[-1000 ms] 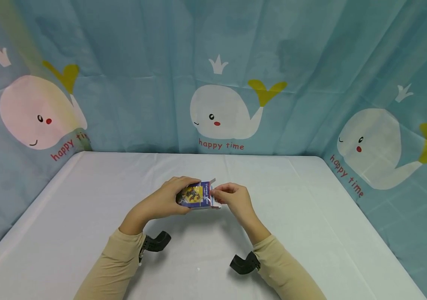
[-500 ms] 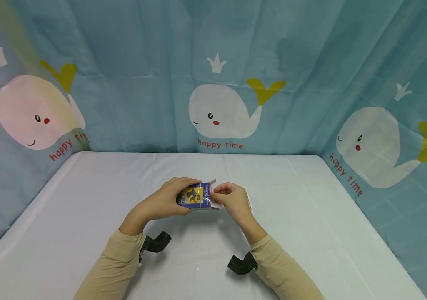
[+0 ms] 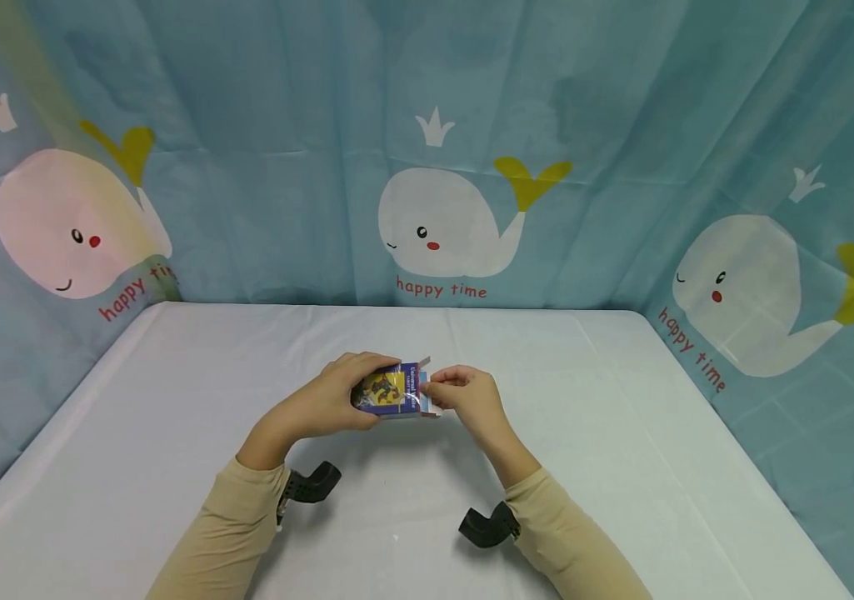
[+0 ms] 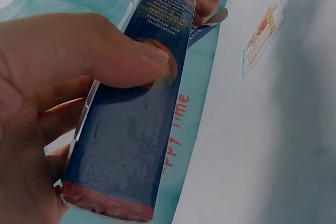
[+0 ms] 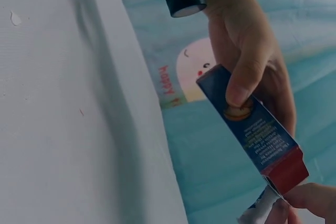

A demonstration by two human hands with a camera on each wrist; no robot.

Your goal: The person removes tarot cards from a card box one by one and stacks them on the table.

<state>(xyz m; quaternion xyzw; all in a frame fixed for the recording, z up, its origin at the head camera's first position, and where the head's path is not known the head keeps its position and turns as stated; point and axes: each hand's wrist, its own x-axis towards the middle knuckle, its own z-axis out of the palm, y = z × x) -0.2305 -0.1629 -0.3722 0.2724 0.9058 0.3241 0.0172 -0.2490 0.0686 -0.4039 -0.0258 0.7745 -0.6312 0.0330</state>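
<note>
A small blue card box (image 3: 387,390) with a yellow picture and red ends is held above the table. My left hand (image 3: 337,396) grips it from the left, thumb across its narrow printed side (image 4: 115,145). The box's right end is open, its flaps sticking out. A light-blue card edge (image 3: 424,382) juts from that end, and my right hand (image 3: 467,396) pinches there with thumb and curled index finger. In the right wrist view, the right fingers (image 5: 310,198) are at the red end, beside a loose flap (image 5: 260,208).
A printed card (image 4: 262,38) shows against the white table (image 3: 621,450) in the left wrist view. Blue curtains (image 3: 269,208) with whale prints stand behind and at both sides of the table. A black camera mount (image 3: 490,525) sits on each wrist.
Half a second ago a card edge showed behind my right hand in the head view; now it does not. My right hand has shifted slightly right, exposing the light-blue card edge. My left hand stays put.
</note>
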